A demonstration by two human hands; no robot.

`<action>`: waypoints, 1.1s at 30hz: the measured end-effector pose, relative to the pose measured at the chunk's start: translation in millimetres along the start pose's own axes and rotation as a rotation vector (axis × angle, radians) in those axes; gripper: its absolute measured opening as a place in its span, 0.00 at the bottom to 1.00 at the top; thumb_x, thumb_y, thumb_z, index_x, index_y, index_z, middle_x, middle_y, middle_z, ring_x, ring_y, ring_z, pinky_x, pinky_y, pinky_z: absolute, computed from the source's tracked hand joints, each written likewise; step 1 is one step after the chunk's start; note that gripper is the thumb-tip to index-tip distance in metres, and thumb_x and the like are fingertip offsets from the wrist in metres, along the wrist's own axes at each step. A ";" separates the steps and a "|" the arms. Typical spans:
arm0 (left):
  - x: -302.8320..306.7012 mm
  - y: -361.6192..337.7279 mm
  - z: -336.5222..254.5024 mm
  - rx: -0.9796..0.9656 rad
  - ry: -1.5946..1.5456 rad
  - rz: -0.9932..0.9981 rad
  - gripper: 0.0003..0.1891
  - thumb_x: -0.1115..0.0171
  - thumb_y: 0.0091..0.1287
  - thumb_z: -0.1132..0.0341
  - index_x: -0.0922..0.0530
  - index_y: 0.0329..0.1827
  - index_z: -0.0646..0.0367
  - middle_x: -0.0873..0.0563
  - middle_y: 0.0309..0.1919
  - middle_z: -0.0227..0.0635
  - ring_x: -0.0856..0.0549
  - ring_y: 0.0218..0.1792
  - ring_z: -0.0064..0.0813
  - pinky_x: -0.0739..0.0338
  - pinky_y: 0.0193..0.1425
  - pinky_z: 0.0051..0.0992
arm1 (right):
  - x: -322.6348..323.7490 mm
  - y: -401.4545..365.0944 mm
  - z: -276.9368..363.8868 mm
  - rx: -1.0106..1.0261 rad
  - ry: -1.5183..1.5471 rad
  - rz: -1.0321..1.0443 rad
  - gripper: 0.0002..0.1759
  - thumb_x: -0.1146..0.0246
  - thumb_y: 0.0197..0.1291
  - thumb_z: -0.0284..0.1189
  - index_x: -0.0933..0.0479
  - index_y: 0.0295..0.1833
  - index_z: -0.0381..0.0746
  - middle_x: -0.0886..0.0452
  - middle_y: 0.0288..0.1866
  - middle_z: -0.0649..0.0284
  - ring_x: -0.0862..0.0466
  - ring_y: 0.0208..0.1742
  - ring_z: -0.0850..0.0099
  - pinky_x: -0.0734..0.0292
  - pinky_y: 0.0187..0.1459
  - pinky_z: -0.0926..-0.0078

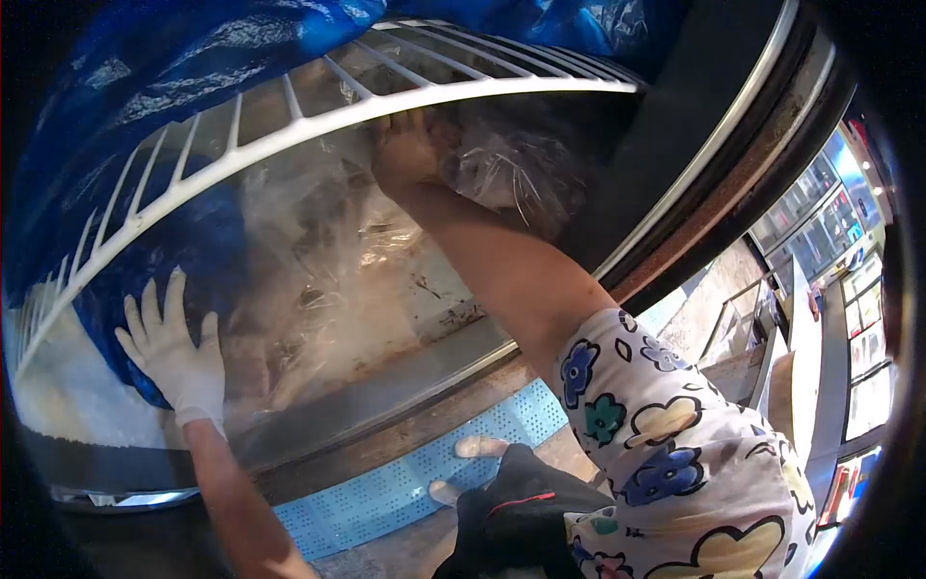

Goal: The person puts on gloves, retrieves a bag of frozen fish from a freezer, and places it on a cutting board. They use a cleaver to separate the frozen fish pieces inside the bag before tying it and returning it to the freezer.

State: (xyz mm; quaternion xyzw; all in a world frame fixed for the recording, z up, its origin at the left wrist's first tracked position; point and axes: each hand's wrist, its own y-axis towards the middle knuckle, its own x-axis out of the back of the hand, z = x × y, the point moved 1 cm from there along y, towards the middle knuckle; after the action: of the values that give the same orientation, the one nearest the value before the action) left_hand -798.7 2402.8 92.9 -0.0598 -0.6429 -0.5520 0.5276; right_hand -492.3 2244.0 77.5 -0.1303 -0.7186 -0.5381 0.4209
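Observation:
My left hand (178, 347), in a pale glove, is spread with its fingers apart against a dark blue plastic bag (207, 241) at the left. Under the white wire shelf (289, 130), my right hand (410, 145) reaches inside the cabinet beside crumpled clear plastic (511, 174); its fingers are in shadow near the shelf's front bar, and what they touch cannot be made out. Clear plastic wrap (381, 241) lies over the cabinet's stained bottom between my hands.
Blue plastic (212, 58) lies on the shelf above. The cabinet's dark door frame (694, 145) rises at the right. Below are the sill (386, 415) and a blue perforated mat (357, 511) near my feet. Shelving with goods (868, 328) stands at the far right.

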 end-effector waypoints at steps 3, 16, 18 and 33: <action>0.6 1.6 -2.3 0.009 0.035 0.021 0.34 0.31 0.55 0.60 0.30 0.69 0.39 0.29 0.67 0.39 0.37 0.71 0.49 0.51 0.75 0.54 | 8.7 -17.8 8.4 0.023 0.164 0.182 0.48 0.43 0.62 0.47 0.55 0.77 0.31 0.56 0.79 0.44 0.55 0.79 0.48 0.50 0.72 0.41; -4.7 -0.7 -0.2 0.016 0.049 0.009 0.33 0.32 0.57 0.60 0.30 0.69 0.37 0.30 0.68 0.37 0.39 0.73 0.47 0.52 0.75 0.53 | 72.1 -81.4 -11.8 -0.109 0.687 0.486 0.17 0.38 0.55 0.31 0.19 0.50 0.37 0.18 0.49 0.47 0.17 0.50 0.51 0.23 0.54 0.60; -3.4 -1.4 -0.9 0.028 0.037 0.018 0.33 0.32 0.57 0.59 0.30 0.69 0.36 0.30 0.68 0.37 0.39 0.73 0.47 0.53 0.76 0.52 | 78.2 -114.7 -33.2 -0.038 0.594 0.263 0.21 0.38 0.53 0.26 0.22 0.54 0.35 0.20 0.53 0.44 0.19 0.52 0.47 0.24 0.56 0.58; 0.7 -4.6 2.2 0.050 -0.025 -0.004 0.33 0.31 0.57 0.62 0.30 0.68 0.31 0.29 0.68 0.34 0.38 0.72 0.44 0.52 0.76 0.52 | 73.4 -17.1 -114.6 -0.191 0.227 0.113 0.24 0.41 0.63 0.45 0.21 0.52 0.36 0.17 0.49 0.48 0.16 0.52 0.56 0.22 0.52 0.63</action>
State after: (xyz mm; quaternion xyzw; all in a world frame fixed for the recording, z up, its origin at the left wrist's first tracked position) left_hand -803.4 2402.4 90.8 -0.0522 -0.6630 -0.5362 0.5198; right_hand -494.9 2116.7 128.5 -0.1483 -0.6036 -0.5907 0.5145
